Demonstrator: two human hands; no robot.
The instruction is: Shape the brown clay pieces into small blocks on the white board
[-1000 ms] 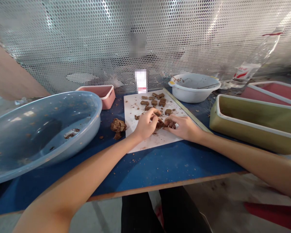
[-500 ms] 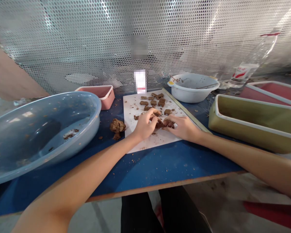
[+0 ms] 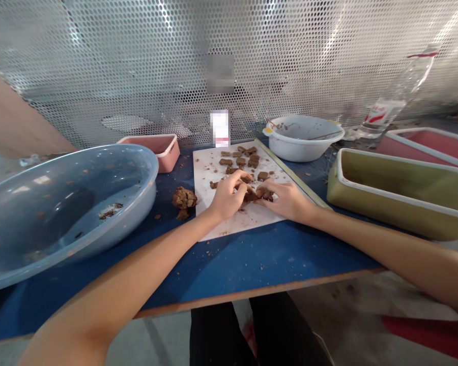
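Both hands meet over a white board (image 3: 209, 223) strewn with brown crumbs. My left hand (image 3: 229, 195) curls its fingers on a piece of brown clay (image 3: 250, 195) lying on the board. From the other side my right hand (image 3: 284, 198) closes its thumb and fingers on the clay as well. How the clay is shaped between them is partly hidden by the fingers. Several small flat clay blocks (image 3: 241, 161) lie just beyond my hands, and one more clay block (image 3: 263, 176) sits near my right fingers. A rough clay lump (image 3: 183, 197) rests left of the board.
A large blue basin (image 3: 137, 223) fills the left, with a pink container (image 3: 170, 158) behind it. At the right stand a white bowl (image 3: 301, 150), an olive box (image 3: 385, 203), a pink box (image 3: 416, 147) and a plastic bottle (image 3: 383, 112). Perforated metal (image 3: 145, 61) rises behind the blue table (image 3: 244, 264).
The view has shifted very slightly. Both hands stay in nearly the same place on the clay, and the blocks on the board have not moved.
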